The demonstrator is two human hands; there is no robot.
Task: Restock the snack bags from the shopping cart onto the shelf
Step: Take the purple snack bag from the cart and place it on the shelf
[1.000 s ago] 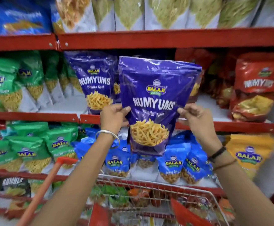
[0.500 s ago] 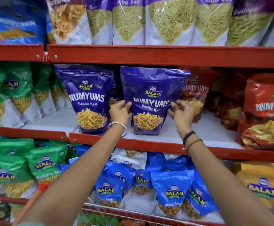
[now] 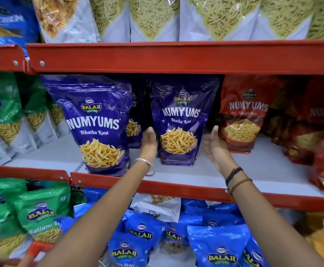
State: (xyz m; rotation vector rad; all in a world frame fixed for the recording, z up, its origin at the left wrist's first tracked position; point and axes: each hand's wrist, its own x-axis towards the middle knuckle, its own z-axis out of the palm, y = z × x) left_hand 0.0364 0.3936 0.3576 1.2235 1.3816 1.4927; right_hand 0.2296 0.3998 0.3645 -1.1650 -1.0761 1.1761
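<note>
A purple Numyums snack bag (image 3: 180, 120) stands upright on the grey middle shelf (image 3: 263, 170), set back from the red front lip. My left hand (image 3: 149, 140) lies flat against the bag's left side, fingers straight. My right hand (image 3: 214, 147) hovers open to the right of the bag, palm facing it, a small gap between them. Another purple Numyums bag (image 3: 97, 124) stands at the shelf front to the left, with a third partly hidden behind it. Only the cart's orange handle (image 3: 34, 249) shows, at the bottom left.
Red Numyums bags (image 3: 244, 116) crowd the shelf to the right, green bags (image 3: 1, 110) to the left. The red upper shelf edge (image 3: 176, 56) hangs just above the bag tops. Blue bags (image 3: 219, 247) and green bags (image 3: 41, 212) fill the shelf below.
The purple bag went from held in the air to standing deep on the shelf. Both hands let go of its sides; the right hand pulled away and opened.
</note>
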